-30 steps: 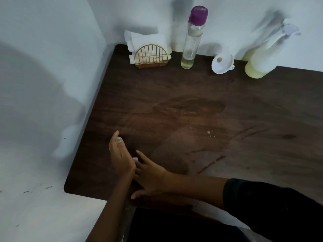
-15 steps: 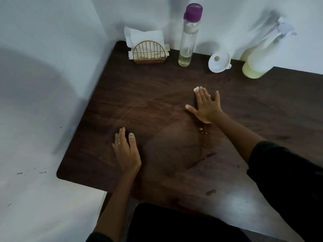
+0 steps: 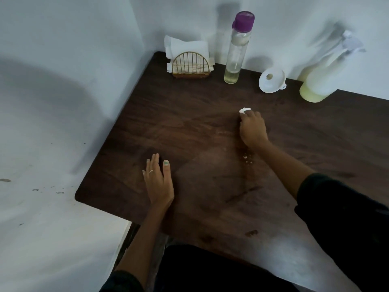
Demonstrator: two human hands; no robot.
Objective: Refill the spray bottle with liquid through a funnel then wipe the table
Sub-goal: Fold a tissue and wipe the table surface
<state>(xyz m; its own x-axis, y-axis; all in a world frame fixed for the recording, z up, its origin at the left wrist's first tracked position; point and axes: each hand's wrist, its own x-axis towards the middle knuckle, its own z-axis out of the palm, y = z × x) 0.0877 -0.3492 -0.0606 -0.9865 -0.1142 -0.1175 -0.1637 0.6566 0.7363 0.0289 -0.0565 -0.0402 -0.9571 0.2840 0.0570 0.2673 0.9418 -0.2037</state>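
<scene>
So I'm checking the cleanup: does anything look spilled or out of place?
Yes. Small droplets remain on the table just behind the right hand, which presses a tissue. The funnel lies tipped on its side.

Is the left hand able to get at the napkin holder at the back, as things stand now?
Probably yes. The left hand lies flat and empty on the table, and only bare wood lies between it and the napkin holder. The distance cannot be judged.
</scene>
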